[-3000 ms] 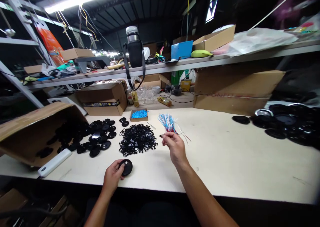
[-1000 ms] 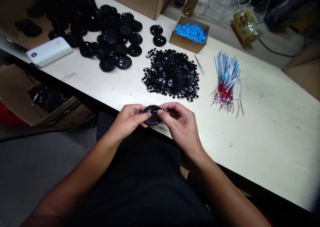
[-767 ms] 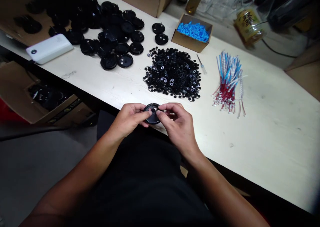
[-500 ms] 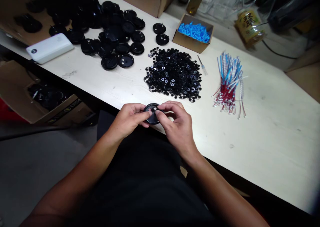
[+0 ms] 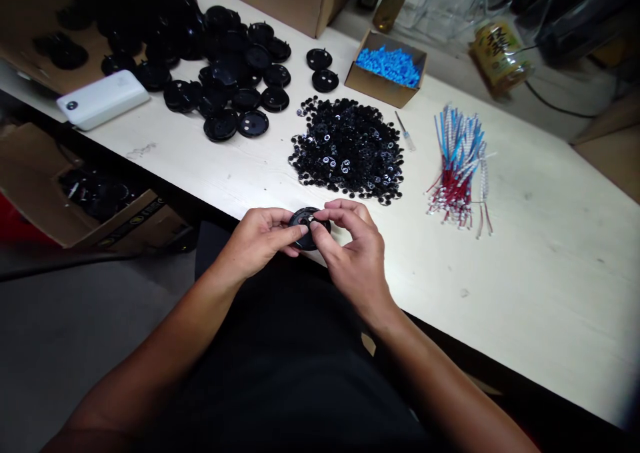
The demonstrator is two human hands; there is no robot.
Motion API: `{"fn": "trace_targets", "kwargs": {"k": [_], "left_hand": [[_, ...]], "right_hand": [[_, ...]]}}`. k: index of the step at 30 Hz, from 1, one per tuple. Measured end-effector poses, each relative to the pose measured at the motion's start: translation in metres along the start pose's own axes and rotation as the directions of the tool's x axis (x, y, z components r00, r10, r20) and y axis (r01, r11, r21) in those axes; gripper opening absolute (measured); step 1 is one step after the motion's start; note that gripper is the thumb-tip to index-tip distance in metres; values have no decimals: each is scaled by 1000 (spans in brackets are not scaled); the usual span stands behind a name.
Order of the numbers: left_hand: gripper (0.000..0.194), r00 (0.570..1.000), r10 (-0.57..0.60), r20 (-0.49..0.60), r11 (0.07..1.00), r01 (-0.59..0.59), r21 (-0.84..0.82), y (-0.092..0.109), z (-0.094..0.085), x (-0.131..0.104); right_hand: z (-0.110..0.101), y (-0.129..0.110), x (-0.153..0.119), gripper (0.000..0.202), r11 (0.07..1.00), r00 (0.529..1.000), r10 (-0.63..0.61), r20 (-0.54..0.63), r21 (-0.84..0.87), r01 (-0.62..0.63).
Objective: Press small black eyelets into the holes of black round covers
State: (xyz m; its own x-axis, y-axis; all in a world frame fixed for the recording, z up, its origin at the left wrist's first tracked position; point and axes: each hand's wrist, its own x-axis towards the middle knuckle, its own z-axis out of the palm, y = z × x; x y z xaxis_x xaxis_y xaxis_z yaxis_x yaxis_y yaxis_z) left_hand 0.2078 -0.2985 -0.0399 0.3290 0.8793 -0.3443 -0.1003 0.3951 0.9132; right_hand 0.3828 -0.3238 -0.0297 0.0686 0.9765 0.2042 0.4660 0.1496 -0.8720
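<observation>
- From the head view, the left hand grips a black disc with holes by its edge, thumb over the upper face.
- The right hand has its thumb and forefinger drawn together at the disc's face, by one of the holes; whether they pinch some small piece there, I can't tell.
- The disc is up in front of the person's dark clothing, right at the near edge of the pale table.
- Just beyond the hands lies a broad heap of small black ring-like parts, some catching the light.
- Beside that heap, on its right, I see a thin screwdriver-like tool, and further right a bundle of blue, white and red wires.
- Behind the heap stands an open cardboard tray full of bright blue pieces.
- Over to the left, more black discs spill in a loose pile, near a white power-bank-like block.
- Below the table on that side sits an open carton with dark parts inside.
</observation>
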Motion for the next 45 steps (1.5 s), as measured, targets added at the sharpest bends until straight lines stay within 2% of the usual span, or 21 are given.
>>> {"fn": "trace_targets", "kwargs": {"k": [11,25,31,45], "left_hand": [[30,999,26,26,998,-28,54,5,3,-4],[36,998,34,53,998,-36,46,12,4,-6],[33,997,43,57,997,-46,56,12,4,-5],[29,996,77,46,995,-80,57,14,7,-5]], "right_hand": [[1,0,-3,10,975,981,-189,-38,-129,183],[-1,-1,-3,18,932,951,-304,-51,-221,286],[0,-1,-3,22,913,930,-362,-65,-225,340],[-1,4,-6,24,924,925,-358,-125,-191,331]]}}
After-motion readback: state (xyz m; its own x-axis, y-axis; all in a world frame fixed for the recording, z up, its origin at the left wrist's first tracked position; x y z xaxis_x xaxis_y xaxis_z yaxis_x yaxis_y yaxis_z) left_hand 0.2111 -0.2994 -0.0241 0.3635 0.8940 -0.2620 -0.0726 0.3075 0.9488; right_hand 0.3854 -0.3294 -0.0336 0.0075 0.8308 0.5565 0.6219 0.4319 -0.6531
